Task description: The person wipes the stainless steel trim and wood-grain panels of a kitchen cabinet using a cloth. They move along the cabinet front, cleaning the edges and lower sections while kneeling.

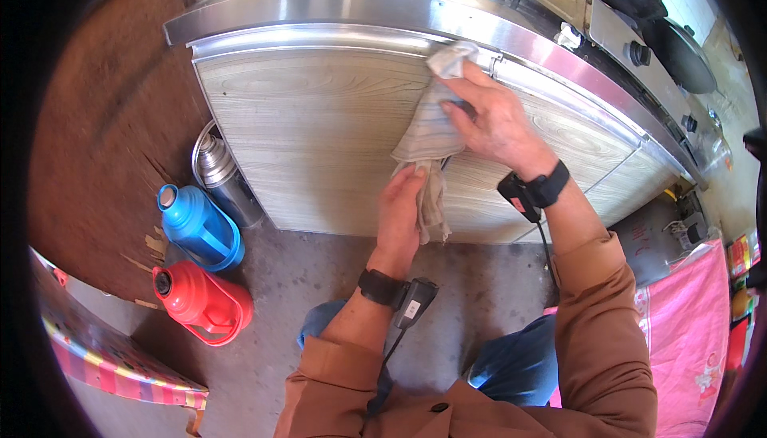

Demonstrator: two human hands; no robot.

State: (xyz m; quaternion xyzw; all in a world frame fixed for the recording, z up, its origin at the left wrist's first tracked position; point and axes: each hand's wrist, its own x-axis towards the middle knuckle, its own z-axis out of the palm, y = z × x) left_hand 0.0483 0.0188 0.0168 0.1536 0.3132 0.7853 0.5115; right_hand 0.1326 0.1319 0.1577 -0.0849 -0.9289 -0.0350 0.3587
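Note:
A pale striped cloth hangs between both hands in front of a wood-grain cabinet door. My right hand grips its upper part and presses a bunched end against the metal handle strip under the counter edge. Lower down, my left hand holds the loose, hanging part of the cloth between thumb and fingers. The fingertips of the right hand are partly hidden by the fabric. Above the strip runs the stainless steel counter edge.
On the left floor stand a red thermos flask, a blue one and a metal one. A gas stove with dark pans is at upper right. Below it are a grey gas cylinder and a pink cloth.

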